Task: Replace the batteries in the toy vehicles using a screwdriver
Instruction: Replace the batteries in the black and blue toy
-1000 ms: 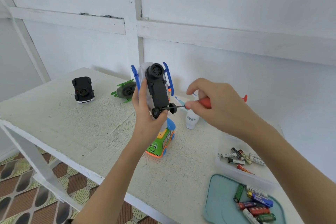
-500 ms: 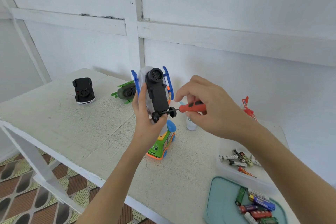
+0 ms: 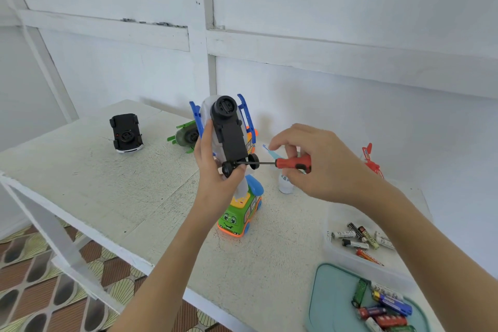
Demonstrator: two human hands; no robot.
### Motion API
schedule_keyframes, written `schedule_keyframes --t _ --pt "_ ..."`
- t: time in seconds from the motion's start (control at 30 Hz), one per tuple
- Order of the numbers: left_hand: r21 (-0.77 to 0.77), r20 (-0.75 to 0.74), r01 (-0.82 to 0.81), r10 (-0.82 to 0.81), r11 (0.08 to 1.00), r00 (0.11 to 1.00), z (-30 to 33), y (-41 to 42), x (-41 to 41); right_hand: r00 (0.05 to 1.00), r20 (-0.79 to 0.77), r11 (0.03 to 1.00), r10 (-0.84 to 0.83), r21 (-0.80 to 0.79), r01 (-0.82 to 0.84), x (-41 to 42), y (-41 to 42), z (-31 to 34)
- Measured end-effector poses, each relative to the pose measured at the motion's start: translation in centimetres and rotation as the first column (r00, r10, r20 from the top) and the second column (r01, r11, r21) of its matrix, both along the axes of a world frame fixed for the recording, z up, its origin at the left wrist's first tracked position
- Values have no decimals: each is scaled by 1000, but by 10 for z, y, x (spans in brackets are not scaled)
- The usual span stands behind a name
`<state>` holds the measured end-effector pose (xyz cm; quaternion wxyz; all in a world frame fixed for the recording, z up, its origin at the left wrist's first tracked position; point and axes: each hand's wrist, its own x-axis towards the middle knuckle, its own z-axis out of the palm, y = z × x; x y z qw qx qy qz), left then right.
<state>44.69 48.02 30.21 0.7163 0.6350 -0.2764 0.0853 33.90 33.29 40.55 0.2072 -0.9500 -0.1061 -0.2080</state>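
Teal tray [image 3: 327,302] at near right corner of the surface [image 3: 80,170], overhanging the frame edge; holds a pile of batteries [image 3: 385,310], roughly seven visible, some cut off. Just behind it, touching, a clear tub [image 3: 339,256] with about six more batteries [image 3: 358,237]. Near surface edge runs diagonally lower right to left; open bare room across the whole left half.

Green toy bus [image 3: 239,213] stands mid-surface, below the hands. Left hand [image 3: 215,178] holds a toy vehicle [image 3: 229,132] up off the surface, underside facing camera, fingers wrapped round its body, thumb by the wheels. Right hand [image 3: 320,167] pinches the red-handled screwdriver [image 3: 292,163], fingers curled on the handle, index lifted; shaft horizontal, tip at the underside by the axle. Exact contact with a screw too small to tell.

White cylindrical part [image 3: 285,186] stands on the surface beneath the right hand. Behind: green vehicle [image 3: 186,136] lying partly hidden, black vehicle [image 3: 125,132] upside down far left near the back edge, red toy [image 3: 370,162] at right by the wall. Five toys counted in all, one screwdriver.
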Motion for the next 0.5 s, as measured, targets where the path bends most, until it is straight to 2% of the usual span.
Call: schedule_keyframes --t 0.07,0.13,0.27,0.37,0.5 --pt "8 6 3 -3 1000 1000 2 1 1 996 1 993 -93 69 92 3 1 -3" --pt "6 7 7 -7 1000 1000 3 1 2 991 31 989 -132 73 129 5 1 -5" --pt "42 27 -14 12 999 1000 1 3 3 995 71 996 -63 75 58 4 6 3" --pt "58 26 -4 2 998 1000 -1 3 4 995 101 1000 -5 11 4 5 6 6" --pt "76 34 5 -8 997 999 -4 1 4 992 37 992 -118 -32 119 9 6 4"
